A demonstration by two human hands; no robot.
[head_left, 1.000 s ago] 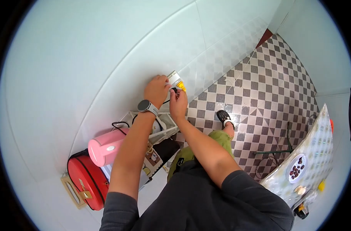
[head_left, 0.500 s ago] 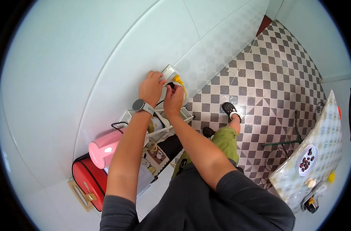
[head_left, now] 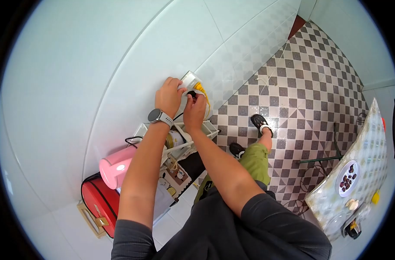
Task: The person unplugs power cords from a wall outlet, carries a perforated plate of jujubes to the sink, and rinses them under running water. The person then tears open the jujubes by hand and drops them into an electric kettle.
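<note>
My left hand (head_left: 168, 96), with a grey watch (head_left: 155, 115) on its wrist, has its fingertips and thumb against the near side of a white wall socket (head_left: 189, 80). Just below the socket, the fingers of my right hand (head_left: 195, 113) pinch a black plug (head_left: 192, 93), largely covered by them. From it a dark cord runs down between my wrists. A yellow plug (head_left: 199, 87) with a yellow cable sits in the socket beside the black one. Whether the black plug is seated in the socket cannot be told.
Below my hands stands a white rack (head_left: 209, 128) holding a tin (head_left: 175, 139). A pink kettle (head_left: 115, 167) and a red case (head_left: 103, 200) are at left. On the right, a table (head_left: 368, 160) bears a plate (head_left: 339, 185) of dark fruit. Cables lie on the checkered floor (head_left: 288, 117).
The view has shifted slightly. Both hands stay at the socket in nearly the same pose, with the black plug still in my right fingers.
</note>
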